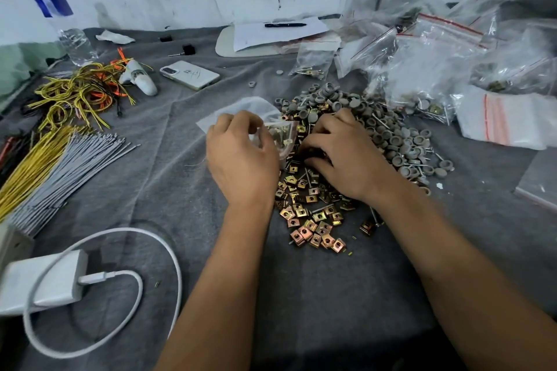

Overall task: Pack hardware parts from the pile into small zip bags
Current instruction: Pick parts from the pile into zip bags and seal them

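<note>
Head view: the pile of hardware parts (pixel 337 159) lies on the grey cloth (pixel 150 190) and serves as the reference landmark; its long axis runs from the far right edge toward the near centre, grey caps at the far end, brass clips at the near end. The left hand (pixel 241 156), at the pile's left edge, pinches a small zip bag (pixel 280 137) with curled fingers; the bag's mouth direction cannot be determined, as the hand covers part of it. The right hand (pixel 346 153) rests on the pile, fingers curled downward into the parts; whether it holds any is hidden. Far right of the pile, filled bags (pixel 434 63) are blurred.
</note>
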Demonstrator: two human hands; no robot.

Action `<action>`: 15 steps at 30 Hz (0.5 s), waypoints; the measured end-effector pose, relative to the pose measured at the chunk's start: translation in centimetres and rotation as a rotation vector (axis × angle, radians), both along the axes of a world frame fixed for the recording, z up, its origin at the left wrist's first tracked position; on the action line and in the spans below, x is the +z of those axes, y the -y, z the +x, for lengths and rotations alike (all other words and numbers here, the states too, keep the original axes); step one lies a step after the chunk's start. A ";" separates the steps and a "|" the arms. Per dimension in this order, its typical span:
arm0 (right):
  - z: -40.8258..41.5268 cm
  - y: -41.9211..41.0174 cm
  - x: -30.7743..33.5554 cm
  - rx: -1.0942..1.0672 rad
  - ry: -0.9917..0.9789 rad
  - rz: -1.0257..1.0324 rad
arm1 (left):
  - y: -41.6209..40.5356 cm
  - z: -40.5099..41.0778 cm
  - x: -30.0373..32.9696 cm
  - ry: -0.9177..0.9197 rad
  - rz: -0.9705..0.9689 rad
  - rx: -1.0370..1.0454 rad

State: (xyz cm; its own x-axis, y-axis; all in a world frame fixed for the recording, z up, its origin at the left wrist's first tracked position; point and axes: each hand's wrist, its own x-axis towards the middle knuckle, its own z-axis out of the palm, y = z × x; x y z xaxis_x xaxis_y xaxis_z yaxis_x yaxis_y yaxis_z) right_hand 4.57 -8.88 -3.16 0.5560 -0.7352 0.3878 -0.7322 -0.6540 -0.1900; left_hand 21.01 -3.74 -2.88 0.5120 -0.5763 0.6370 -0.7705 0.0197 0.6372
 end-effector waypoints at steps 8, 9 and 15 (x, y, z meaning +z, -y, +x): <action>1.3 -0.6 0.1 0.022 -0.080 -0.015 | 0.3 -0.2 -0.1 -0.175 0.067 -0.042; 1.4 -0.5 0.1 0.018 -0.088 -0.003 | 0.3 0.0 0.0 -0.227 0.045 -0.051; 1.3 -0.8 -0.1 0.017 -0.047 0.019 | 0.3 1.4 0.6 -0.540 -0.141 0.080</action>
